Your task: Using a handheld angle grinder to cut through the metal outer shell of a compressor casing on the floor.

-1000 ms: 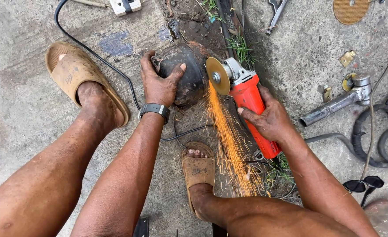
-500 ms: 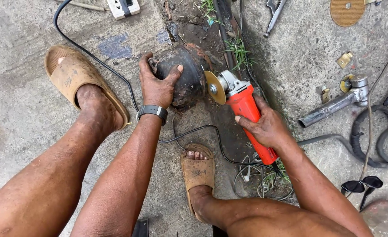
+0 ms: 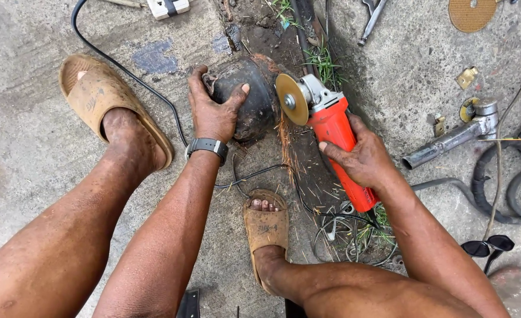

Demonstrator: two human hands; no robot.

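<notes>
His left hand [image 3: 213, 115] clamps the dark round metal casing [image 3: 250, 97] on the concrete while the right hand [image 3: 360, 156] grips the red angle grinder [image 3: 331, 132], disc at its rim, few sparks; I'd judge cutting unfinished.

There is one view only — a camera worn on the person's head, tilted steeply down over their own body toward the concrete floor [image 3: 36, 176]. It sits close: the forearms enter from the bottom edge and run up toward the middle of the frame, and the knees and shins fill the lower left and lower right. The left hand [image 3: 213, 109] and right hand [image 3: 360, 156] fall near the centre — slightly above it. The far edge of the view, at the top of the frame, reaches only a little beyond the hands. No second view exists to share any part of the scene.
</notes>
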